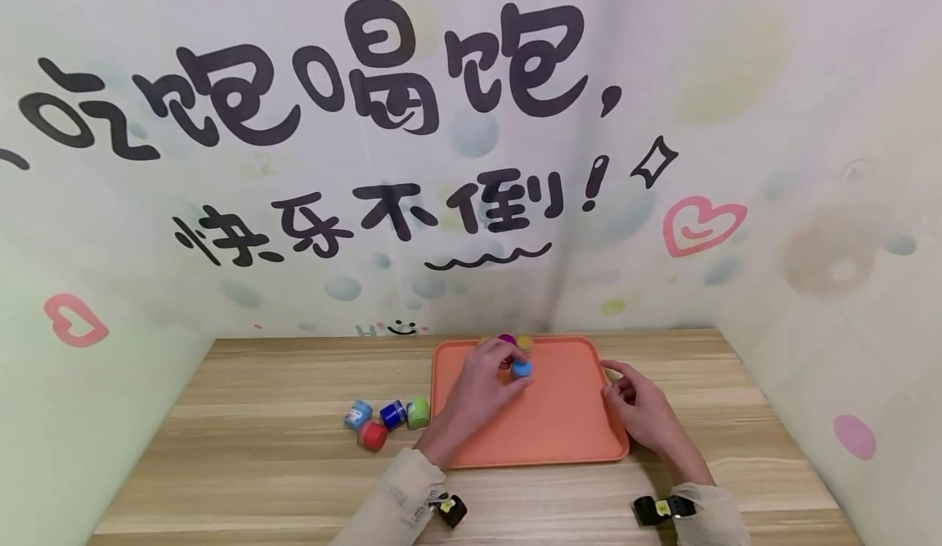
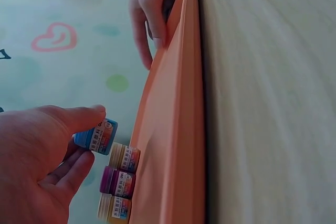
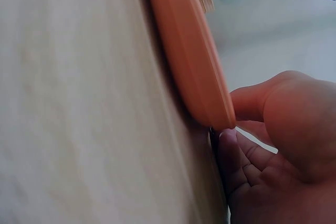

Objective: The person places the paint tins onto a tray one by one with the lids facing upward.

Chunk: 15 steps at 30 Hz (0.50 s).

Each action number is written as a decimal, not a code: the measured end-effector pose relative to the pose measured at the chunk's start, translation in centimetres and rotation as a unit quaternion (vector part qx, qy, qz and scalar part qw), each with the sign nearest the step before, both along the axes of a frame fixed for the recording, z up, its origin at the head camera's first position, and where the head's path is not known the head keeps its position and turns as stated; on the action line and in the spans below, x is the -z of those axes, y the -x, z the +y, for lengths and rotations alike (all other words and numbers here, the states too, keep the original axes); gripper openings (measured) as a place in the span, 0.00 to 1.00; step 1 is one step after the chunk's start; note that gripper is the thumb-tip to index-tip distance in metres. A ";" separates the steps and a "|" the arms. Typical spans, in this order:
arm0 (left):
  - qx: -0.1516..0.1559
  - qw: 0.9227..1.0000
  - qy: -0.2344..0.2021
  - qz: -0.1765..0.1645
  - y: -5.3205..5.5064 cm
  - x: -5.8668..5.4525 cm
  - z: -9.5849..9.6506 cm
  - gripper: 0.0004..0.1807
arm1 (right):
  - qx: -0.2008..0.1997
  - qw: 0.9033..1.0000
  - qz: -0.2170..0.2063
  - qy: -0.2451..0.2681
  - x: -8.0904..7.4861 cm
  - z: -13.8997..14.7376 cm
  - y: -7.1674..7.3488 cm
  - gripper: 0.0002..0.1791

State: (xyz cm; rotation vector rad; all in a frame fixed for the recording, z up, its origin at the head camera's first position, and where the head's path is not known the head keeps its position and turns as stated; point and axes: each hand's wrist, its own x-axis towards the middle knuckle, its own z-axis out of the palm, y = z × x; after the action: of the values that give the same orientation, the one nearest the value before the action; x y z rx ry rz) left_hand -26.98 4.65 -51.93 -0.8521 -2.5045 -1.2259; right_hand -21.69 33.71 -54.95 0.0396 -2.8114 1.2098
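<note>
My left hand (image 1: 482,378) pinches a small blue paint jar (image 1: 522,369) between thumb and fingers, above the far part of the orange tray (image 1: 559,419). In the left wrist view, the label of the blue jar (image 2: 100,136) faces the camera. Close by, a purple jar (image 2: 118,182) stands in a row between a pale yellow jar (image 2: 125,158) and a deeper yellow jar (image 2: 114,208), at the tray's far side. My right hand (image 1: 642,405) grips the tray's right rim, its thumb and fingers around the edge in the right wrist view.
Left of the tray, on the wooden table (image 1: 265,440), lie a light blue jar (image 1: 358,414), a dark blue jar (image 1: 393,413), a green jar (image 1: 418,412) and a red jar (image 1: 372,436). A printed cloth wall (image 1: 294,301) rises right behind the table.
</note>
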 end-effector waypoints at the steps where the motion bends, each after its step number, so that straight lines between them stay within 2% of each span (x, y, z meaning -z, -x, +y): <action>1: 0.001 1.000 -0.001 0.000 0.1 0.0 0.1 0.13 | 0.000 1.000 0.000 0.001 0.0 0.0 0.0 0.24; 15: -0.004 1.000 0.012 0.009 0.9 -0.4 1.3 0.12 | 0.001 1.000 -0.001 0.004 -0.1 0.0 0.0 0.24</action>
State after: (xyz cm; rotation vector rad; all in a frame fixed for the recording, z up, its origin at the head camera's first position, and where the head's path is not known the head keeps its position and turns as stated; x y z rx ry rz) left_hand -27.91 5.96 -51.52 -0.8549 -2.5107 -1.1824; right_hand -21.64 33.67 -54.90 0.0353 -2.8086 1.2209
